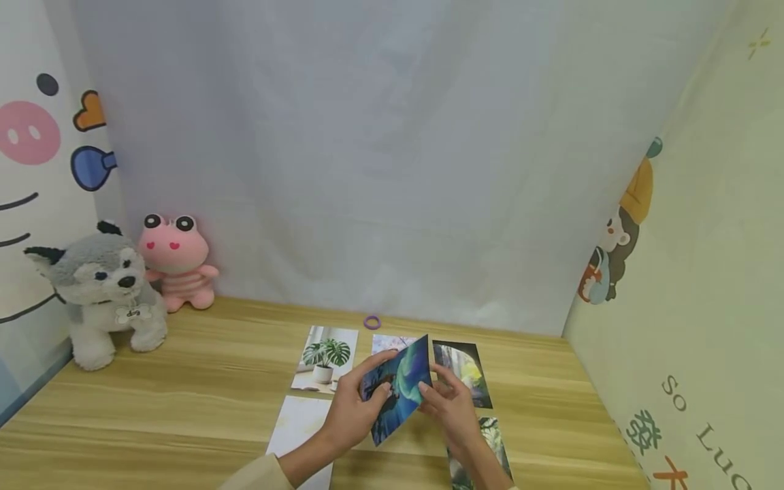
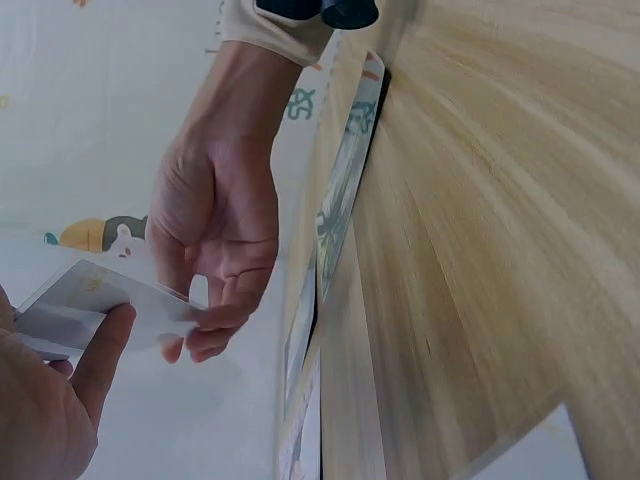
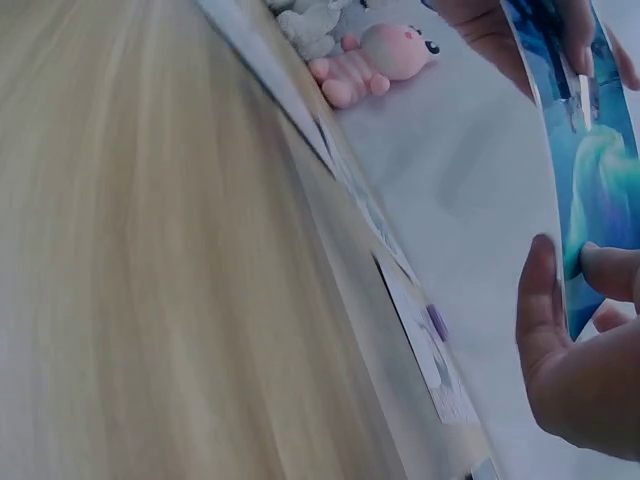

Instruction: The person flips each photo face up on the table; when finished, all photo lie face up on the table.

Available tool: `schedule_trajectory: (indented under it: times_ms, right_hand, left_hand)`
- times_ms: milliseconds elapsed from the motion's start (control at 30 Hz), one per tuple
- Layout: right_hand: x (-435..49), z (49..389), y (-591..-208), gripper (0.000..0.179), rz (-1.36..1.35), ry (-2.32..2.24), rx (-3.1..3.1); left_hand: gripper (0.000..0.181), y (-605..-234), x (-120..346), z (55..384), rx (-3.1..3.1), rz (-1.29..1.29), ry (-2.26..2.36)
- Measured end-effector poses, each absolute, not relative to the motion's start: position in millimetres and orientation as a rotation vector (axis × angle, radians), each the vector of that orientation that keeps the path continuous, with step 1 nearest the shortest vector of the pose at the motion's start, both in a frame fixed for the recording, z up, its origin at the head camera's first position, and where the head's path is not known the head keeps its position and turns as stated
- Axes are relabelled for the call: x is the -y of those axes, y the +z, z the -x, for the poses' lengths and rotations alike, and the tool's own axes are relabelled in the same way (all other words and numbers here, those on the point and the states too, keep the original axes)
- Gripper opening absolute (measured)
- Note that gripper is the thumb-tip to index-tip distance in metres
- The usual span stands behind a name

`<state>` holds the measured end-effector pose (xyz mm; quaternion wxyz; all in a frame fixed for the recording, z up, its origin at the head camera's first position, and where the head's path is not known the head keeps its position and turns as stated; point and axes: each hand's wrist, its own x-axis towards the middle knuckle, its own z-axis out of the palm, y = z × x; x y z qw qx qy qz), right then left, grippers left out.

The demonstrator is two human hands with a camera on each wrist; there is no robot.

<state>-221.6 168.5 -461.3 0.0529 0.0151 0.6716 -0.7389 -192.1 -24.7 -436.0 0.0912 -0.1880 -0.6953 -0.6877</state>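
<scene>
Above the table, both hands hold a picture card (image 1: 412,384) with a blue-green aurora scene, tilted with its picture side up. My left hand (image 1: 353,410) grips its left part, thumb lying on the picture. At its right edge my right hand (image 1: 454,412) pinches the card between thumb and fingers. The left wrist view shows the card's pale back (image 2: 85,290); whether more than one card is held I cannot tell. Beneath and around the hands lie a plant card (image 1: 327,354), a partly hidden blossom card (image 1: 392,342), a forest card (image 1: 462,367) and a leafy card (image 1: 493,435).
A whitish card (image 1: 300,422) lies front left, partly under my left forearm. Behind the cards is a purple ring (image 1: 371,322). A plush husky (image 1: 116,292) and a pink plush frog (image 1: 177,262) sit at the table's left. A pale curtain (image 1: 392,170) closes the back.
</scene>
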Motion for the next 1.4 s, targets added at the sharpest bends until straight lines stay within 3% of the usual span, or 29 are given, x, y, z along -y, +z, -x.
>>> schedule_trajectory:
  times_ms: [667, 1133, 1400]
  right_hand:
    - [-176.2, 221.4, -471.3, 0.049, -0.099, -2.261, -2.001]
    - [-184.3, 224.1, -462.2, 0.057, 0.315, -1.976, -2.033]
    - [-184.6, 220.3, -461.3, 0.060, 0.317, -1.934, -2.084]
  left_hand:
    - [0.057, -418.2, 48.3, 208.4, 2.345, 0.478, -2.521]
    - [0.074, -414.7, 50.5, 220.6, 2.676, 0.707, -2.198]
    - [0.073, -420.6, 48.1, 221.6, 2.700, 0.768, -2.147]
